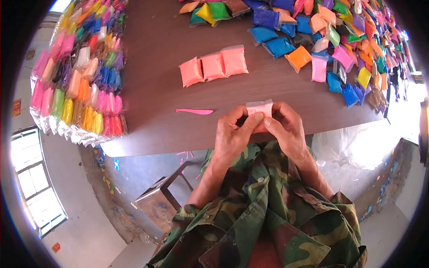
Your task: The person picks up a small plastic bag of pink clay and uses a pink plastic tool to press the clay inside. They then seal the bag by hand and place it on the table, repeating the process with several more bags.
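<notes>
Between my two hands, just over the table's near edge, is a small pink packet (260, 107) in clear plastic. My left hand (235, 131) pinches its left side and my right hand (286, 129) its right side, thumbs close together on the front. The lower part of the packet is partly hidden by my thumbs. Beyond my hands, three salmon-pink packets (213, 66) lie side by side in a row on the table. A pink plastic knife (195, 111) lies flat to the left of my left hand, apart from it.
Stacked bundles of colourful packets (80, 76) cover the left end of the brown table (152, 89). Loose packets in many colours (343, 58) are heaped at the back and right. Below the table's near edge stands a stool (163, 196), left of my legs.
</notes>
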Motion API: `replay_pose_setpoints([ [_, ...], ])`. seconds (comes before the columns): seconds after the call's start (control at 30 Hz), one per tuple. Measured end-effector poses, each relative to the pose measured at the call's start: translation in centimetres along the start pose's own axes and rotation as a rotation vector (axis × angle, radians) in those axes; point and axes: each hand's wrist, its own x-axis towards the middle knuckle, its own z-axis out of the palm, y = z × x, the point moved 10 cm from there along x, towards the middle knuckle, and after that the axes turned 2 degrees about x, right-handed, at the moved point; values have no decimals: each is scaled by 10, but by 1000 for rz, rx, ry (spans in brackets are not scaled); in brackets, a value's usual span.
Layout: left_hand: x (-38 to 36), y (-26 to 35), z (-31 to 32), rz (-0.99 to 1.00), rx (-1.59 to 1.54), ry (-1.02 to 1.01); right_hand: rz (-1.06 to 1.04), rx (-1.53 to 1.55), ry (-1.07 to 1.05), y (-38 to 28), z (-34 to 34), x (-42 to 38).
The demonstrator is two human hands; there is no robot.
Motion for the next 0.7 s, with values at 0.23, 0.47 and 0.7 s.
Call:
replay_pose_setpoints([
  [0.23,-2,3,2,33,-5,-53,-3,-14,12,8,-6,6],
  [0.47,-13,-3,16,-117,-175,-58,-42,69,59,17,-17,2],
  [0.7,-9,-1,6,-79,-83,-36,-21,50,0,3,0,4],
])
